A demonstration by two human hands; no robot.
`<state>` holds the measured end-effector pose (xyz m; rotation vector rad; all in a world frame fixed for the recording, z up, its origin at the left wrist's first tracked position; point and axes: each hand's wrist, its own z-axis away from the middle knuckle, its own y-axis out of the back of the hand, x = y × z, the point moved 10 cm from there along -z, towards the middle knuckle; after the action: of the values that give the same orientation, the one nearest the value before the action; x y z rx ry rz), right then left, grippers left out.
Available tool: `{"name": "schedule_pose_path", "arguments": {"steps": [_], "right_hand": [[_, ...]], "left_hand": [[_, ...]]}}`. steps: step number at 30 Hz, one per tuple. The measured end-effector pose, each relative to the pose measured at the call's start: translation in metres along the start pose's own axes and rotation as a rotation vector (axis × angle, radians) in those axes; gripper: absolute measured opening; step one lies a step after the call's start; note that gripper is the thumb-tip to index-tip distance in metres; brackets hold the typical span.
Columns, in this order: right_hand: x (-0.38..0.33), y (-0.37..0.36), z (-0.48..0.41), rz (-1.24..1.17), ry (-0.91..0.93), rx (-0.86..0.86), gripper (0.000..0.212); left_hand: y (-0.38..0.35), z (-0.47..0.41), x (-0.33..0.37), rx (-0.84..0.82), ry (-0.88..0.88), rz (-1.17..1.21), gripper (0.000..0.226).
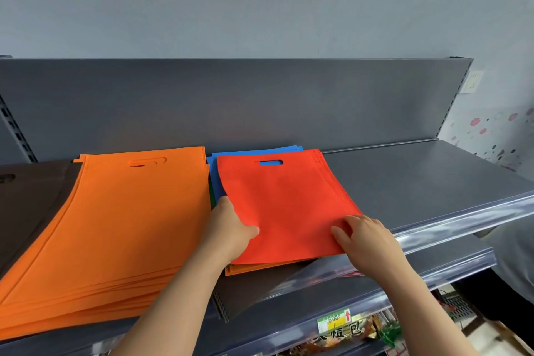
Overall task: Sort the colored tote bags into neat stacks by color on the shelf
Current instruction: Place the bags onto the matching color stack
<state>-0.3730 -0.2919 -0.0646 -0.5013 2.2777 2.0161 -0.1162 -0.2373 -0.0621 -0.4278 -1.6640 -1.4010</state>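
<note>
Item under handling: one red tote bag [283,196], lying flat as the top layer of a mixed pile at the middle of the grey shelf [419,176]. Its long axis runs away from the person toward the back panel [231,101]. The handle cut-out [271,163] is at the far end and the closed bottom edge is nearest the body. The left hand [228,228] grips the near left edge, thumb laid on the top face and fingers tucked out of view at the side. The right hand [367,237] grasps the near right corner with fingers curled; what lies beneath that corner cannot be seen. Both hands are therefore at the near end, one on each side of the bag. Below the red bag a blue tote bag [219,165] shows at the far left and through the cut-out. An orange bag [260,267] shows along the near edge, with a green sliver [212,196] at the left and a brown bag [260,289] at the front. A tall orange stack [115,211] sits just beside the pile on the left, with brown bags [29,196] beyond it. No red stack is visible. In my judgement the bare shelf to the right is the likely destination. The right hand is nearer to it, so the bag would travel sideways across its long axis.
</note>
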Motion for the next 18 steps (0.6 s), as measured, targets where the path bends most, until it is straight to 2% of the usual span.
{"name": "schedule_pose_path", "arguments": {"steps": [3, 8, 11, 14, 18], "right_hand": [[0.001, 0.000, 0.000, -0.018, -0.017, -0.003, 0.030], [0.000, 0.005, 0.002, -0.106, -0.052, 0.017, 0.028], [-0.005, 0.008, 0.001, -0.149, -0.074, 0.024, 0.030], [-0.025, 0.006, -0.001, -0.262, -0.059, -0.003, 0.040], [-0.051, -0.003, -0.002, -0.372, -0.037, -0.021, 0.058]], "left_hand": [[-0.002, -0.001, -0.001, 0.004, 0.001, 0.078, 0.052], [0.021, 0.009, 0.027, 0.091, -0.215, 0.250, 0.077], [0.049, 0.015, 0.034, 0.161, -0.290, 0.239, 0.079], [0.075, 0.020, 0.024, 0.213, -0.283, 0.255, 0.075], [0.093, 0.022, -0.012, 0.232, -0.164, 0.240, 0.072]]}}
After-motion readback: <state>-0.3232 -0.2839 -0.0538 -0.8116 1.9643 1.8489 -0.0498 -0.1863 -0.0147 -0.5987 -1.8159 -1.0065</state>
